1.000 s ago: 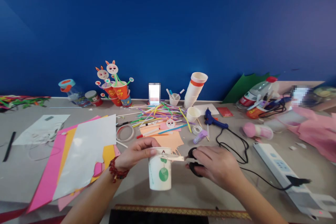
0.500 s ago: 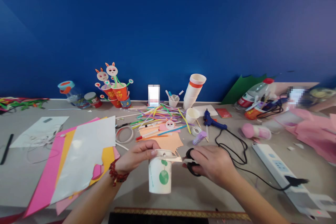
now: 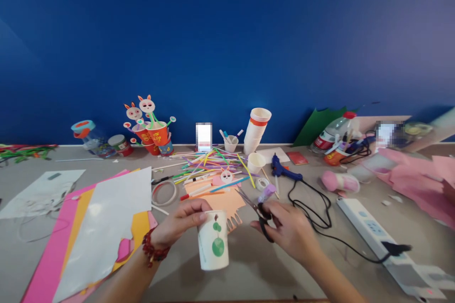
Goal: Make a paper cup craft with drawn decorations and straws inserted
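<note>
My left hand [image 3: 190,220] grips a white paper cup [image 3: 213,246] by its rim, thumb on the outside. A green fruit print shows on the cup's near side, and the cup stands upright with a slight tilt. My right hand [image 3: 287,232] is closed on the black handles of a pair of scissors [image 3: 253,207]. Their blades are parted and point up and left, apart from the cup. Beyond the cup lies a cut sheet of peach paper [image 3: 232,202], with pens and a paper rabbit face [image 3: 226,175] on or beside it.
Coloured sticks [image 3: 209,161] are heaped behind the peach paper. Stacked cups [image 3: 254,132] stand by the blue wall. A blue glue gun [image 3: 284,170] trails its cord to a power strip [image 3: 373,232] at right. Coloured sheets [image 3: 106,227] lie at left.
The scissors have come away from the cup's rim and now point up and left with parted blades. The cup has shifted slightly left and down in view, and the view itself has shifted a little.
</note>
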A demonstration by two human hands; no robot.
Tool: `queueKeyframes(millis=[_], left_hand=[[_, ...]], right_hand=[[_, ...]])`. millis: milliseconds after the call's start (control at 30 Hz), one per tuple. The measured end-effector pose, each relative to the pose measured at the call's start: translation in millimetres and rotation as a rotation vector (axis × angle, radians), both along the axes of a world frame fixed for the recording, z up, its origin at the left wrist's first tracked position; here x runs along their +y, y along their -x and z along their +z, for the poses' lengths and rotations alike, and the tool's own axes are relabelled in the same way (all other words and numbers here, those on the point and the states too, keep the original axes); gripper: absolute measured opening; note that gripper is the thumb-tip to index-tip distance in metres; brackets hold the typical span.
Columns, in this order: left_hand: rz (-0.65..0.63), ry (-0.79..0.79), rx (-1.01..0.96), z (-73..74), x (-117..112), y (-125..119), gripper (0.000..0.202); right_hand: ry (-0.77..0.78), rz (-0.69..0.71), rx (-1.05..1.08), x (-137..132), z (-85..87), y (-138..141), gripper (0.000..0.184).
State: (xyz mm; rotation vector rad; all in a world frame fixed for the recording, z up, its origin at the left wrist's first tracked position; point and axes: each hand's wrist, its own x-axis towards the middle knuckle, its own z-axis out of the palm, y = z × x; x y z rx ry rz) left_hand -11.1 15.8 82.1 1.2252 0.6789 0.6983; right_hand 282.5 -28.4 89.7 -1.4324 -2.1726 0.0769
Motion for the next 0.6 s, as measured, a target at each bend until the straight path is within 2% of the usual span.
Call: queueKeyframes(millis=[133,233,333,467,600], left_hand=[[0.025,-0.026,-0.004,-5.9,0,3,0.021],[0.04,-0.049,-0.006,-8.8,0,3,0.018],[0.043,-0.086,0.011,-10.8,1,2,0.016],[0.021,-0.195,0.009,-9.0,2,0,0.014],[-0.023,-0.374,-0.033,-4.3,4,1,0.012]], right_hand=[[0.19,-0.129,-0.083,-14,-33.9,1,0.026],[0.194,-0.22,-0.138,-28,-61.9,-2,0.016],[0.171,-0.245,-0.186,-40,-80.5,-7,0.013],[0.199,-0.297,-0.241,-48,-87.4,-11,0.014],[0.339,-0.352,-0.264,-48,-84.5,-13,0.013]])
